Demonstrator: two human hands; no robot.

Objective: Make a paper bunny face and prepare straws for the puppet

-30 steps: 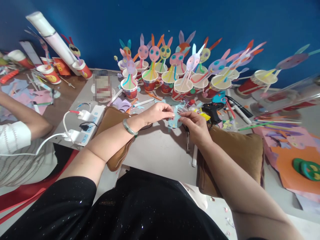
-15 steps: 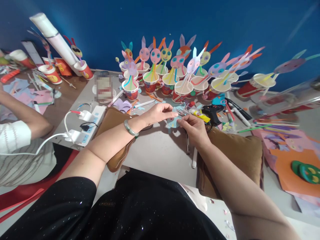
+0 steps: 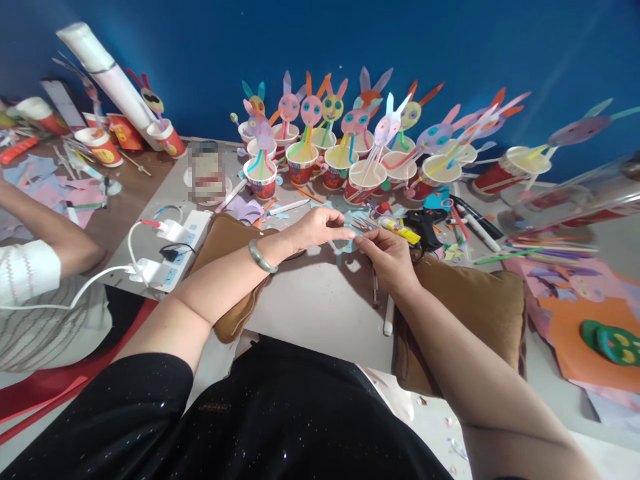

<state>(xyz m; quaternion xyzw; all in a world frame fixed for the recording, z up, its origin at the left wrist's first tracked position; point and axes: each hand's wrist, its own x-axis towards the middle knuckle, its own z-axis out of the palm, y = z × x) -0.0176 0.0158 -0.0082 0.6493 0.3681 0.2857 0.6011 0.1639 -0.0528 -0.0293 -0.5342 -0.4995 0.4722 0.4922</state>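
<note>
A small light-blue paper cutout [image 3: 345,247] with drawn marks is held up over the middle of the table, partly covered by fingers. My right hand [image 3: 390,257] pinches its right edge between thumb and forefinger. At the cutout's upper edge, the thumb and bent fingers of my left hand [image 3: 320,229] close in, their tips almost meeting the right fingertips. A bangle [image 3: 262,257] circles the left wrist. Just beyond the hands lie a yellow glue tube [image 3: 403,231] and a black glue gun [image 3: 425,228].
Red paper cups [image 3: 303,165] holding paper rabbit faces line the blue wall. Brown cushions [image 3: 470,313] lie under both forearms. A power strip [image 3: 187,250] is at left, beside another person's arm [image 3: 55,223]. Orange paper [image 3: 575,333] and a green lid-like object [image 3: 617,343] lie at right.
The light-blue cutout has tilted, so less of its face shows. My left thumb has shifted slightly right, closer to the right fingertips.
</note>
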